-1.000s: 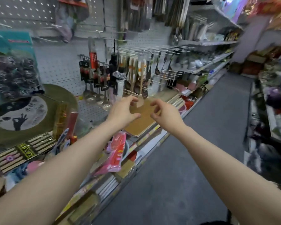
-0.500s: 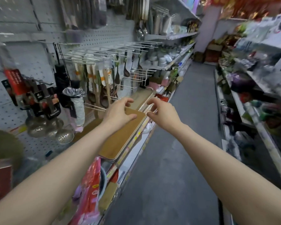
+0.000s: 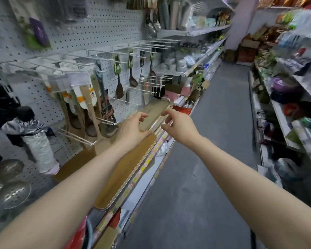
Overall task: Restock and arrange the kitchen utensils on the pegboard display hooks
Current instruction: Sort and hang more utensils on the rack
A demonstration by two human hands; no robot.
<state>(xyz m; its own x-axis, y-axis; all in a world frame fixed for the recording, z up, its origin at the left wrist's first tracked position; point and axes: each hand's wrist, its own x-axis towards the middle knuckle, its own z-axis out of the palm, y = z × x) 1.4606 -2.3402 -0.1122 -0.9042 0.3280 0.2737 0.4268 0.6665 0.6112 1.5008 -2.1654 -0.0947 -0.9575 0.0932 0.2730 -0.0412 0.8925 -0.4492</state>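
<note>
A grey pegboard [image 3: 101, 33] runs along the left with rows of white wire hooks [image 3: 136, 48]. Wooden spatulas [image 3: 90, 112] in clear sleeves and dark spoons [image 3: 119, 83] hang from the hooks. My left hand [image 3: 131, 128] hovers over the wooden boards [image 3: 126, 169] on the shelf below, fingers loosely curled, holding nothing. My right hand [image 3: 178, 124] is stretched out just right of it above the shelf edge, fingers relaxed and empty. Several lower hooks [image 3: 154, 83] ahead of my hands are bare.
Metal strainers [image 3: 9, 186] and a white rolled pack [image 3: 39, 150] hang at the lower left. Bowls fill a shelf [image 3: 180, 63] farther along. A grey aisle floor [image 3: 210, 141] runs ahead, with stocked shelves [image 3: 285, 97] on the right and cartons [image 3: 248, 49] at the end.
The view has moved right along the aisle; the strainers slid to the far left and the spatula hooks came near. Both hands stayed outstretched and empty.
</note>
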